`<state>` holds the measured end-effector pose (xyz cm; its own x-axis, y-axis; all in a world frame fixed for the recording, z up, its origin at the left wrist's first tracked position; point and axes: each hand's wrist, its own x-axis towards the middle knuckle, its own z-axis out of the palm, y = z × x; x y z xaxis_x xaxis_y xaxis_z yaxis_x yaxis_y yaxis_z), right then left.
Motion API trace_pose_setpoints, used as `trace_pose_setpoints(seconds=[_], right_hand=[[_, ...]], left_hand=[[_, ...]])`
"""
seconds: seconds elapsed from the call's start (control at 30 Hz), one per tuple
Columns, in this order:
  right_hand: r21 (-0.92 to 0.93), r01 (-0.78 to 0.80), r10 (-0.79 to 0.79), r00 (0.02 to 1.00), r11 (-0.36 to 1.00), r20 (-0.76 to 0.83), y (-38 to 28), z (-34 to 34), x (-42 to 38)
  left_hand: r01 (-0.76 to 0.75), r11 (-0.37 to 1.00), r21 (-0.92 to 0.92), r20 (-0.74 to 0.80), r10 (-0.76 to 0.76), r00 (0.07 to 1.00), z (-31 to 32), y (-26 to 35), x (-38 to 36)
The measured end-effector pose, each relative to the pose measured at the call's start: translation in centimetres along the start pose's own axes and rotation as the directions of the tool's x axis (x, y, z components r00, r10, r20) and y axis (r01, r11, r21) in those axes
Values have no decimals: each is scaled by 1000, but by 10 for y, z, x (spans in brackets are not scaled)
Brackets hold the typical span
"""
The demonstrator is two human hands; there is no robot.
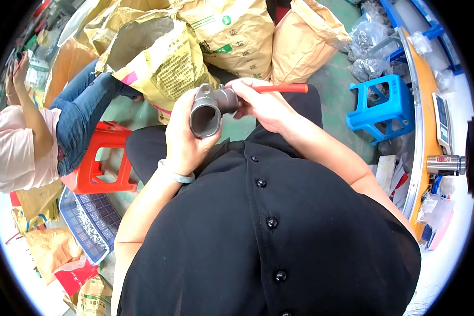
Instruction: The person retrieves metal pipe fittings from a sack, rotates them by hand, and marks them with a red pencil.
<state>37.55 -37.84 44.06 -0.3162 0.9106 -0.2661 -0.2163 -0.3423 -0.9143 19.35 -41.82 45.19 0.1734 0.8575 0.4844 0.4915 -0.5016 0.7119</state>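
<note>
My left hand (183, 139) is closed around a grey pipe fitting (205, 118) held above my lap. Its wide round opening faces me, and a narrower branch points to the right. My right hand (260, 105) is closed at that branch, with a slim tool with a red handle (284, 88) in its grip. The handle sticks out to the right, while the tool's other end is hidden by my fingers and the fitting.
Large paper sacks (231, 37) stand in front, one open-topped. At left another person (23, 142) sits on a red stool (102, 158) near a blue basket (89, 224). A blue stool (384, 108) and a workbench (424, 79) with a scale (443, 121) are at right.
</note>
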Motion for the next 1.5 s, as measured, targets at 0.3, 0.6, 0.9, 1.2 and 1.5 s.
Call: trace_pose_setpoints(seconds=[0.3, 0.6, 0.9, 1.2, 1.5], right_hand=[[-624, 544, -481, 827, 561, 289, -34, 8, -15], [-687, 645, -599, 708, 334, 374, -39, 15, -18], [-683, 657, -565, 711, 319, 419, -43, 15, -19], [-671, 655, -547, 723, 348, 422, -43, 12, -18], [-649, 695, -584, 677, 309, 448, -43, 13, -19]], left_hand=[[-118, 977, 178, 112, 99, 989, -5, -4, -3], [-166, 965, 205, 195, 126, 973, -8, 0, -3], [-197, 949, 245, 230, 140, 963, -11, 4, -2], [-217, 944, 248, 243, 156, 957, -11, 6, -1], [-190, 956, 223, 242, 134, 961, -11, 3, -2]])
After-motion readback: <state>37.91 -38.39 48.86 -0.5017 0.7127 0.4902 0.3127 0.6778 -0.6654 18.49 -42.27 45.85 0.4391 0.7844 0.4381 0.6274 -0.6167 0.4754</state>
